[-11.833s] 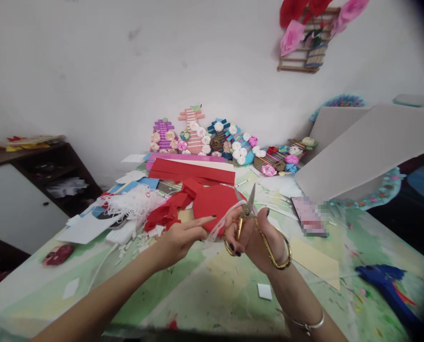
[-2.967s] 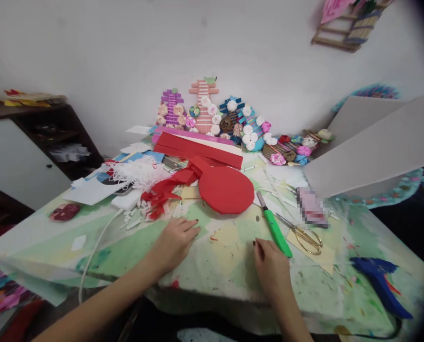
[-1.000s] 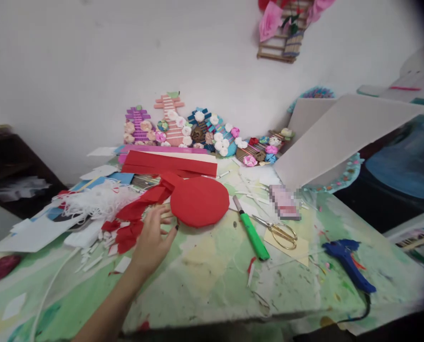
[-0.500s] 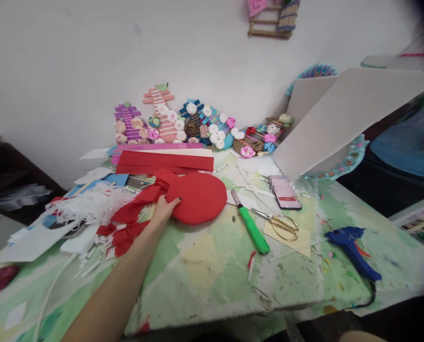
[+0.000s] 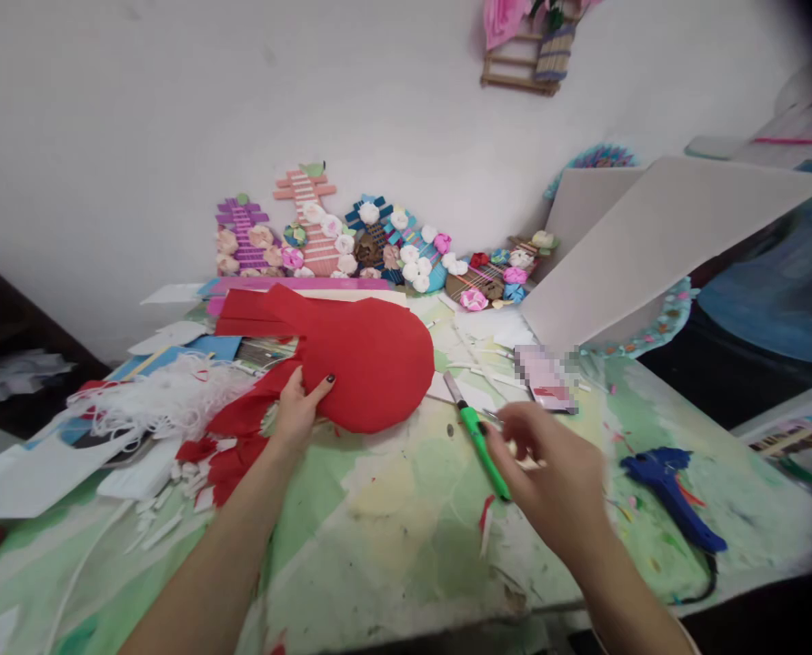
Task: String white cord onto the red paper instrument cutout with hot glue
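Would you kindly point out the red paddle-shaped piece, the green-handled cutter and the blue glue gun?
Red paddle-shaped piece (image 5: 368,359), head view: middle of its rounded part.
Green-handled cutter (image 5: 479,444), head view: its handle.
Blue glue gun (image 5: 675,500), head view: its handle.

Craft workspace, paint-stained table (image 5: 378,578) below, flower-trimmed crafts (image 5: 320,241) at upper centre, glue gun (image 5: 675,498) lower right, tangled string (image 5: 164,391) left

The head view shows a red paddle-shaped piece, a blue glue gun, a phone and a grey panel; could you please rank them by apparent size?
1. Grey panel
2. Red paddle-shaped piece
3. Blue glue gun and phone: unsure; the gun sits nearer.
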`<state>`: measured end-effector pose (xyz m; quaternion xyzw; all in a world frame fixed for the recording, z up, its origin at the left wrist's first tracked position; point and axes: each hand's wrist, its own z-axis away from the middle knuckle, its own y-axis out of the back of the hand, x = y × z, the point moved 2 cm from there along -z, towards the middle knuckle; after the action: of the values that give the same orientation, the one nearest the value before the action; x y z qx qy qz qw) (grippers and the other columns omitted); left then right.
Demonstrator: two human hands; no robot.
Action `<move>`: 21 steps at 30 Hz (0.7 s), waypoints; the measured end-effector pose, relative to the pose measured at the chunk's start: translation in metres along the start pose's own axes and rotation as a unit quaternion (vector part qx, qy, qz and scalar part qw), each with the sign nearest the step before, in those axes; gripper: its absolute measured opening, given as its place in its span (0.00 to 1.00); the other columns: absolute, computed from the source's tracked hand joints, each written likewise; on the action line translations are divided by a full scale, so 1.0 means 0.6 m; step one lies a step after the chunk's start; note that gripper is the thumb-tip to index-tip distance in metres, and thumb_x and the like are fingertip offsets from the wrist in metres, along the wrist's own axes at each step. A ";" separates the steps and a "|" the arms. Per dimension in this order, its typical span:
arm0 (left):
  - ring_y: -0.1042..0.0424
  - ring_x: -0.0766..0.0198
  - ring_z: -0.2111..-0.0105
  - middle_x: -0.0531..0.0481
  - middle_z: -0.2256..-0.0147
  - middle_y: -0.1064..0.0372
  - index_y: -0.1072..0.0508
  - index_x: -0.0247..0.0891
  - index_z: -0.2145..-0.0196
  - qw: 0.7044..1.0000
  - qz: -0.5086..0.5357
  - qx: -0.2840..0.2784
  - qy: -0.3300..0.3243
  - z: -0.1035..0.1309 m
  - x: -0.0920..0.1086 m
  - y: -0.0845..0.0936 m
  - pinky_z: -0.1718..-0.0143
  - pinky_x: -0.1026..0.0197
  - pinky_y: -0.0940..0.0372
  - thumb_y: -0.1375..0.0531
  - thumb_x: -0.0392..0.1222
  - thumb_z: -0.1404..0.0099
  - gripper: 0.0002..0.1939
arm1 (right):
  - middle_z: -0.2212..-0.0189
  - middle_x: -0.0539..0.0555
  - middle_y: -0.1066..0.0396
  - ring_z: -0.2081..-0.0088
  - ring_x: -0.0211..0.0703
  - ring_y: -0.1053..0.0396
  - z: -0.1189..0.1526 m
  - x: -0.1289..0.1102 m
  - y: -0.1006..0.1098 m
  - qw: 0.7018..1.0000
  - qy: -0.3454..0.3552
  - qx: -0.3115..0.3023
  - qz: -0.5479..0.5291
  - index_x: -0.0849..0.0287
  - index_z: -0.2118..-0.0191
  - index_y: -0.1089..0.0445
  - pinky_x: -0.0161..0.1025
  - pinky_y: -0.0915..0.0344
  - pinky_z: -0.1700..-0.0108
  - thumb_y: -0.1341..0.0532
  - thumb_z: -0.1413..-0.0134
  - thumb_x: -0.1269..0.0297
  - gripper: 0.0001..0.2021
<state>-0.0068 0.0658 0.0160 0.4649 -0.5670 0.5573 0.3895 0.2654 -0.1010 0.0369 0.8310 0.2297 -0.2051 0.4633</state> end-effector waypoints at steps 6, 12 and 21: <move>0.28 0.52 0.54 0.43 0.52 0.29 0.30 0.36 0.52 0.998 -0.025 0.024 -0.057 0.008 0.063 0.039 0.54 0.54 0.29 0.33 0.45 0.48 0.26 | 0.66 0.63 0.30 0.61 0.55 0.31 -0.029 0.053 -0.052 0.969 -0.068 -0.105 0.214 0.64 0.64 0.31 0.46 0.37 0.59 0.37 0.49 0.66 0.07; 0.24 0.52 0.64 0.42 0.61 0.24 0.27 0.35 0.54 0.999 -0.042 0.004 0.020 0.039 0.082 0.092 0.64 0.56 0.25 0.31 0.47 0.52 0.27 | 0.68 0.58 0.30 0.65 0.48 0.31 -0.008 0.071 -0.047 0.965 -0.055 -0.123 0.223 0.61 0.67 0.34 0.40 0.39 0.64 0.44 0.45 0.66 0.05; 0.25 0.56 0.69 0.48 0.68 0.24 0.25 0.37 0.63 0.954 -0.255 0.083 -0.134 0.079 0.104 0.113 0.67 0.58 0.26 0.36 0.52 0.49 0.20 | 0.67 0.59 0.30 0.65 0.50 0.30 0.040 0.136 0.038 0.971 -0.080 -0.051 0.222 0.59 0.64 0.35 0.42 0.37 0.63 0.46 0.47 0.60 0.09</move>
<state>-0.0846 0.0090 0.0538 0.6950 -0.4281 0.4173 0.3994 0.3412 -0.1164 -0.0045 0.8171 0.0122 -0.1511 0.5561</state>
